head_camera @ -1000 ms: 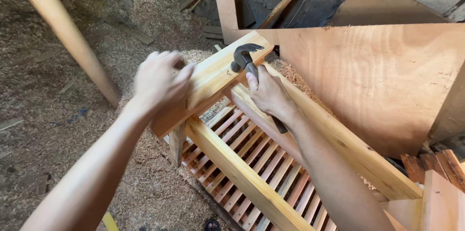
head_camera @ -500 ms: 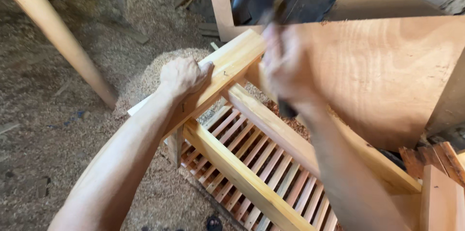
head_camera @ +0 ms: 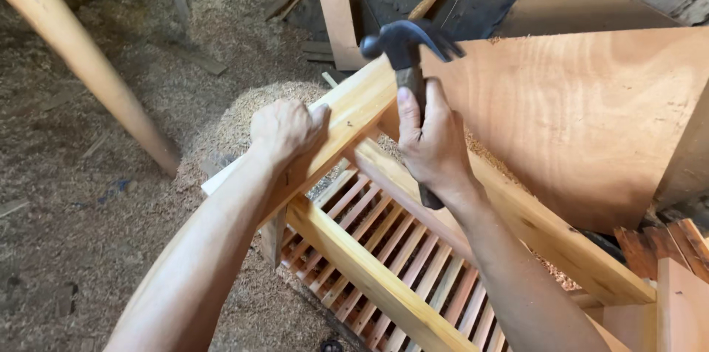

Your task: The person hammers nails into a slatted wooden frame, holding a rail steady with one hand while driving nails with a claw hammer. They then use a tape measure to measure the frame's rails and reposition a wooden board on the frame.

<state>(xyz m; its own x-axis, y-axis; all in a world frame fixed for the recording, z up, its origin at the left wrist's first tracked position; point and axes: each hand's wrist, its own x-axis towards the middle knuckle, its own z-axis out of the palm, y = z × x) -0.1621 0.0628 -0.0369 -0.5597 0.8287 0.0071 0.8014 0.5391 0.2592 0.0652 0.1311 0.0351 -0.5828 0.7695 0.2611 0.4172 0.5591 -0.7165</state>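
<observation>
Near the centre of the frame, the right hand (head_camera: 434, 141) is wrapped tight around the handle of a dark claw hammer (head_camera: 408, 49), whose head is raised just above the top rail (head_camera: 347, 119) of a pale wooden frame. The left hand (head_camera: 284, 130), left of centre, lies closed over that same rail, fingers curled over its far edge. There is one hammer and two hands; the many thin slats (head_camera: 384, 237) below run off the bottom edge, so their count cannot be told. Most of the hammer's handle is hidden inside the fist. A plywood sheet (head_camera: 591, 108) fills the right, and a round pole (head_camera: 81, 56) crosses the upper left.
</observation>
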